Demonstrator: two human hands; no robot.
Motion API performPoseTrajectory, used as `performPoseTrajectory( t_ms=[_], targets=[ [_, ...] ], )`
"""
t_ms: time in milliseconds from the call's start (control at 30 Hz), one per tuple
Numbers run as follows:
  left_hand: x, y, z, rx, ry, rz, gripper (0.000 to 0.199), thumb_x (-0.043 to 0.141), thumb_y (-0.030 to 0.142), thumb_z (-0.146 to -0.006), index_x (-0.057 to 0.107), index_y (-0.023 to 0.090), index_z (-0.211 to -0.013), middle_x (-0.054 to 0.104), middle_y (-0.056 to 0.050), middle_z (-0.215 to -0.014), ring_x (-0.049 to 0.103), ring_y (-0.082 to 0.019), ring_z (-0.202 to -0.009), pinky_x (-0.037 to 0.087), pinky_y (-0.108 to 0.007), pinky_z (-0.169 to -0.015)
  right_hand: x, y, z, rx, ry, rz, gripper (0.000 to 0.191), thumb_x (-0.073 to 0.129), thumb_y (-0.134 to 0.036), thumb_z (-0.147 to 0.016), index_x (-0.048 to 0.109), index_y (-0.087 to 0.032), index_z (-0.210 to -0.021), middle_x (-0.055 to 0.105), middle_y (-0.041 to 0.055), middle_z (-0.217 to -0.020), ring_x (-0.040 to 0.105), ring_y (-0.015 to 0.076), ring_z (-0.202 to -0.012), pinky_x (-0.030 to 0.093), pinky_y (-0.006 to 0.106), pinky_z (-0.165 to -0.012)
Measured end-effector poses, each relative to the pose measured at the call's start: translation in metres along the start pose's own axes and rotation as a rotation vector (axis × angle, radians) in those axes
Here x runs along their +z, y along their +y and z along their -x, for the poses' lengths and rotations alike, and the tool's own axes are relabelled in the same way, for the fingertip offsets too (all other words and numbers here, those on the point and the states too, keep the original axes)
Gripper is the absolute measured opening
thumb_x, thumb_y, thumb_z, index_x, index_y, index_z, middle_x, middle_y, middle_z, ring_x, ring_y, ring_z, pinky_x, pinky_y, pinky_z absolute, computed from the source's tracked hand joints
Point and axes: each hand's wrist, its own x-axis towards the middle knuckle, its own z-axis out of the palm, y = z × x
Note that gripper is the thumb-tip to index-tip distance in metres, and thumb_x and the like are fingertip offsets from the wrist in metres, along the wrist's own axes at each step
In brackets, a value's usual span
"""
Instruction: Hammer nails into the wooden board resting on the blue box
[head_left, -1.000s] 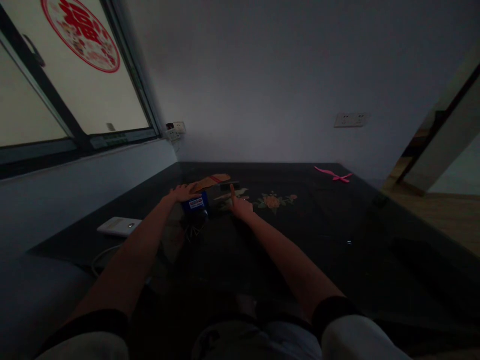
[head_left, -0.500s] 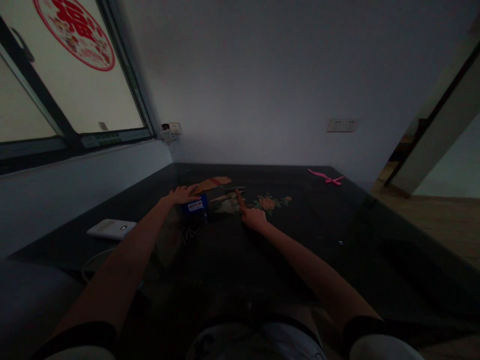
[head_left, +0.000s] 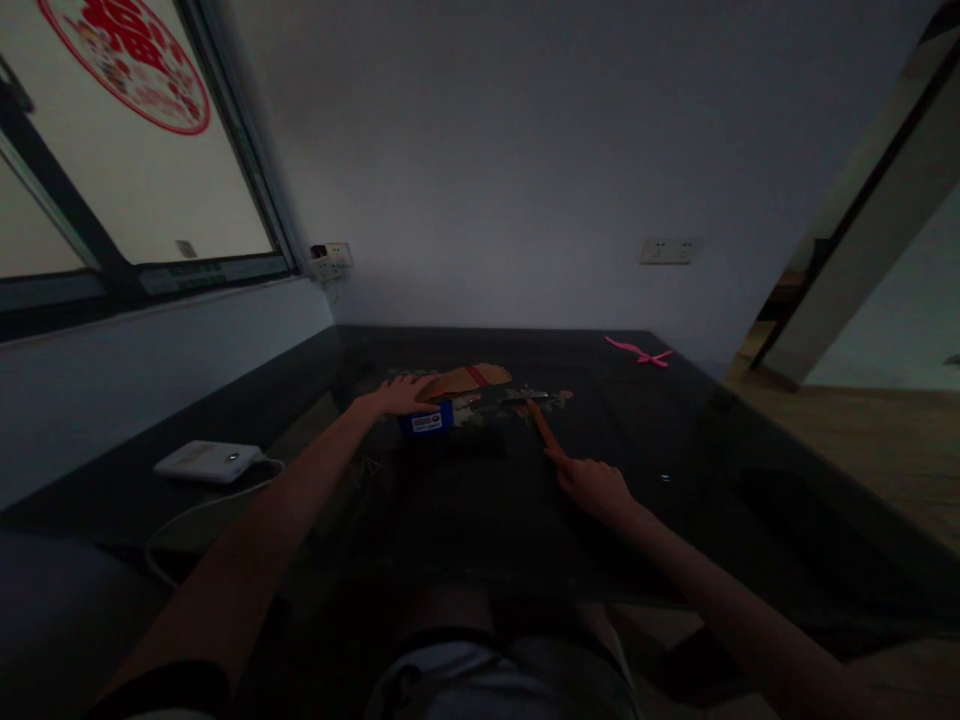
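My left hand (head_left: 401,394) is closed around the near left end of a tan, sole-shaped piece (head_left: 461,380) with a red band across it. Its thumb lies over the top of a small blue box (head_left: 427,420) with a white label, and its fingers rest along the tan piece. To the right, my right hand (head_left: 596,485) is wrapped round the lower end of the wooden handle of what looks like a hammer (head_left: 546,428). The dark head of that tool is low over the table, near a printed flower; whether it touches cannot be made out.
Several thin nail-like sticks (head_left: 367,468) lie on the dark table (head_left: 465,530) in front of the box. A white power bank (head_left: 208,460) with a cable is at the left. A pink ribbon (head_left: 641,353) lies at the back right, near the wall.
My left hand, the tan piece and the blue box have shifted right. My right hand has drawn back toward me and right with the hammer. The view has turned slightly right.
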Motion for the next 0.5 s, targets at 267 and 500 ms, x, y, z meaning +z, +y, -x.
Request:
performPoseTrajectory(
  t_ms=[267, 500],
  targets=[
    [-0.008, 0.092, 0.02, 0.241, 0.021, 0.037, 0.092, 0.036, 0.08, -0.066, 0.015, 0.036, -0.143, 0.033, -0.012, -0.143, 0.032, -0.038, -0.127, 0.025, -0.056, -0.099, 0.009, 0.024, 0.055, 0.144, -0.026, -0.056, 0.048, 0.03, -0.034, -0.091, 0.036, -0.036, -0.139, 0.071, 0.0091, -0.099, 0.068, 0.0271, -0.086, 0.048, 0.035, -0.067],
    [-0.015, 0.155, 0.056, 0.371, 0.021, 0.054, 0.093, 0.04, 0.08, -0.065, 0.017, 0.035, -0.143, 0.034, -0.013, -0.142, 0.027, -0.037, -0.13, 0.019, -0.055, -0.102, 0.013, 0.028, 0.081, 0.22, -0.033, -0.092, 0.048, 0.032, -0.033, -0.09, 0.037, -0.035, -0.139, 0.072, 0.0109, -0.098, 0.068, 0.0296, -0.083, 0.048, 0.037, -0.065]
  ],
)
